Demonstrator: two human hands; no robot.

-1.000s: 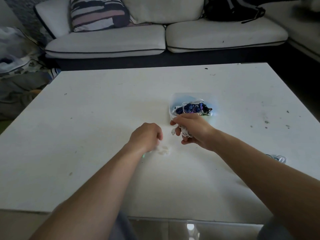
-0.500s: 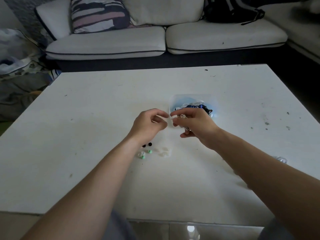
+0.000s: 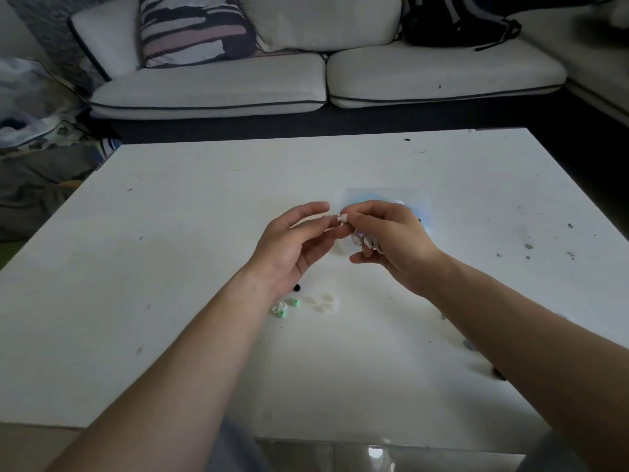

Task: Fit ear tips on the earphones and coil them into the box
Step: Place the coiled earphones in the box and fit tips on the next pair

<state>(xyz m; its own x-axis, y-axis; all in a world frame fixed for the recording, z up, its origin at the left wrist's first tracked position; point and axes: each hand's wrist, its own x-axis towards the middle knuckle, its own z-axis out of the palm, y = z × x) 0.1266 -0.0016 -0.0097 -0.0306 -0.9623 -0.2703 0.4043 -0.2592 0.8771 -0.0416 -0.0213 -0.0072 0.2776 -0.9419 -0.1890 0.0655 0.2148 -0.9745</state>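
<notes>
My right hand (image 3: 391, 243) holds a white earphone (image 3: 343, 218) by thumb and forefinger, with its cord (image 3: 366, 241) bunched under the curled fingers. My left hand (image 3: 292, 240) meets it palm up and pinches a small ear tip against the earbud. Both hands hover above the white table (image 3: 170, 267), in front of a clear bluish box (image 3: 420, 202) that my right hand mostly hides. Loose ear tips lie near my left wrist: green ones (image 3: 287, 308), a black one (image 3: 297, 287) and pale translucent ones (image 3: 321, 303).
A white sofa (image 3: 306, 83) with a striped cushion (image 3: 194, 28) and a black bag (image 3: 456, 22) stands beyond the table's far edge. Bags and cloth are piled at the left (image 3: 30, 107). Dark specks dot the table's right side (image 3: 527, 247).
My left hand left the loose tips on the table and rose to the right hand. Both hands lifted together in front of the box, and the left palm turned upward.
</notes>
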